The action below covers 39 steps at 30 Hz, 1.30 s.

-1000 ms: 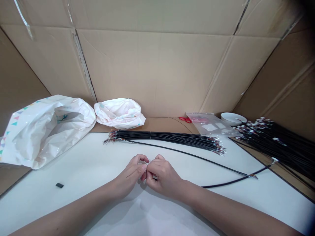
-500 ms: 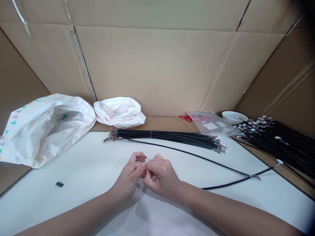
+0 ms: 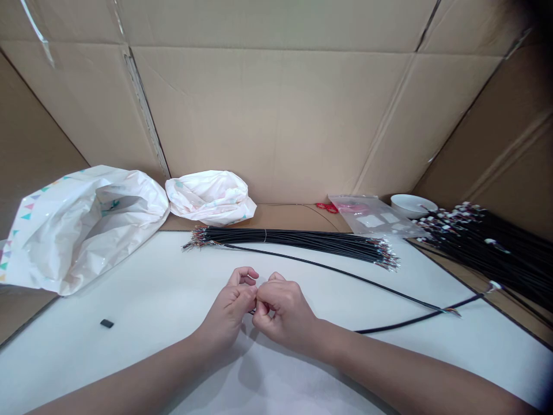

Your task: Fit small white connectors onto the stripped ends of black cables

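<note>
head view: the left hand (image 3: 233,302) and the right hand (image 3: 283,302) meet above the middle of the desk (image 3: 151,288), nearer its near edge than its far one. in each, the grip is pinched together on a small piece (image 3: 252,312), of which only a thin dark bit shows beneath the fingertips; the rest is hidden by the hands. the left hand's outer fingers curl above its thumb.

a thick black cable (image 3: 401,326) comes out from behind the right forearm and crosses the right edge of the desk, ending in a white connector (image 3: 495,286) beyond it. whether its hidden end reaches the hands, i cannot tell. a thinner cable (image 3: 315,263) slants from the far side toward the right edge, its bare wires meeting the thick one.

along the far edge lies a tied bundle of black cables (image 3: 294,239), stripped at both ends. a small black piece (image 3: 106,324) lies toward the left edge. beyond the far edge sit two crumpled white bags (image 3: 211,199). at the far right corner are a clear bag (image 3: 375,216), a white bowl (image 3: 412,213) and a pile of connector-tipped cables (image 3: 510,253).
</note>
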### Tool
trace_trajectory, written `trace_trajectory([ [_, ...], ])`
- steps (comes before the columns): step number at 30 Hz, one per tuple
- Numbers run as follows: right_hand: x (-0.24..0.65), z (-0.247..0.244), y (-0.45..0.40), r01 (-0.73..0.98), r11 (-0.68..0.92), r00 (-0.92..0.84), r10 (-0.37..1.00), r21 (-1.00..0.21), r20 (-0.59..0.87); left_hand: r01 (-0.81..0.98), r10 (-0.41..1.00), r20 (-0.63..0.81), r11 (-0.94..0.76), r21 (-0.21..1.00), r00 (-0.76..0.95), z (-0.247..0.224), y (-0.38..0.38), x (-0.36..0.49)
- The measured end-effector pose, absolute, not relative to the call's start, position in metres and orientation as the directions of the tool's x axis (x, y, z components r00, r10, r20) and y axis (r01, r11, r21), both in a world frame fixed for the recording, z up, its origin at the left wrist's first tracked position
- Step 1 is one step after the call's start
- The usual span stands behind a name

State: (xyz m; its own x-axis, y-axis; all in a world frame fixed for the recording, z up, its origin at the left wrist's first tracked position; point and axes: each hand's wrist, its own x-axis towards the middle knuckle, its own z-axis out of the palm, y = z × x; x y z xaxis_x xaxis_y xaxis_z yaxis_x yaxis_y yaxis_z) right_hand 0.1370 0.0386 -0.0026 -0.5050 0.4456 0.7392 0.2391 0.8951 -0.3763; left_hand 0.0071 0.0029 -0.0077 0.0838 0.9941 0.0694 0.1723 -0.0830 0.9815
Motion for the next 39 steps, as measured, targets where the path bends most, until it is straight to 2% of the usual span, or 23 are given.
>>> trace_trajectory([
  [9, 0.138, -0.003, 0.042, 0.254, 0.874, -0.546, 0.483, -0.414, 0.684, 0.144, 0.998, 0.045, -0.051, 0.988, 0.050, -0.005, 0.002, 0.007],
  [15, 0.138, -0.003, 0.038, 0.207, 0.877, -0.521, 0.474, -0.434, 0.710, 0.147, 0.998, 0.038, -0.046, 0.988, 0.058, -0.003, 0.002, 0.008],
  [20, 0.138, -0.005, 0.038, 0.260, 0.871, -0.546, 0.489, -0.418, 0.680, 0.137, 0.999, 0.019, -0.025, 0.990, 0.046, -0.002, 0.002, 0.010],
  [24, 0.141, -0.007, 0.039, 0.227, 0.874, -0.557, 0.478, -0.429, 0.679, 0.123, 0.993, 0.007, -0.021, 0.992, 0.117, -0.003, 0.002, 0.008],
  [27, 0.147, -0.004, 0.039, 0.230, 0.847, -0.593, 0.513, -0.480, 0.621, 0.162, 0.987, -0.002, -0.024, 0.986, 0.158, -0.002, 0.003, 0.004],
  [30, 0.153, 0.005, 0.042, 0.291, 0.749, -0.606, 0.626, -0.595, 0.492, 0.225, 0.990, 0.024, -0.055, 0.973, 0.137, -0.001, 0.004, -0.004],
  [34, 0.158, 0.014, 0.046, 0.311, 0.459, -0.598, 0.775, -0.832, 0.204, 0.395, 0.983, 0.130, -0.172, 0.902, 0.132, 0.000, 0.005, -0.013],
  [37, 0.157, 0.013, 0.049, 0.231, 0.185, -0.655, 0.755, -0.955, -0.012, 0.504, 0.959, 0.238, -0.285, 0.816, 0.156, 0.000, 0.005, -0.016],
  [39, 0.157, 0.009, 0.052, 0.160, 0.072, -0.698, 0.714, -0.984, -0.061, 0.559, 0.936, 0.284, -0.352, 0.751, 0.207, 0.000, 0.005, -0.016],
])
